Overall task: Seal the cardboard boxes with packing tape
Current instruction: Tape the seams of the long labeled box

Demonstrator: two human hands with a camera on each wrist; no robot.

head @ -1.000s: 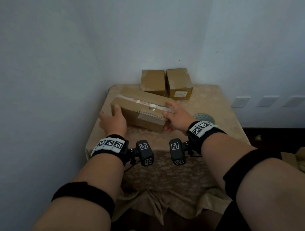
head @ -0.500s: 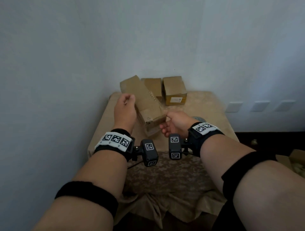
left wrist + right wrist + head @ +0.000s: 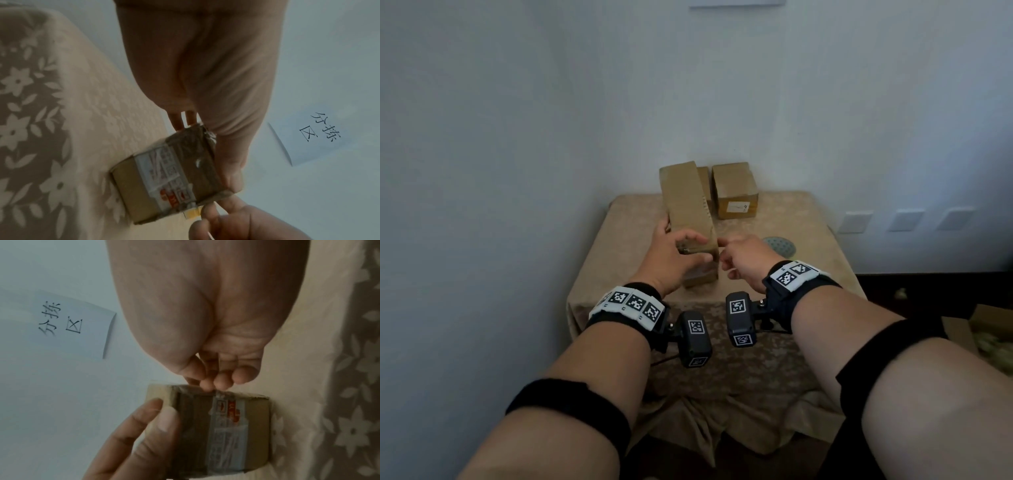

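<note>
Your left hand grips the near end of the long cardboard box, thumb across the near end face and fingers along its left side. Your right hand is the nearer one to the loose tape end, pinching it at the box's near right edge. The box rests on the table with its long axis running near to far, away from both grips toward two small boxes at the wall.
</note>
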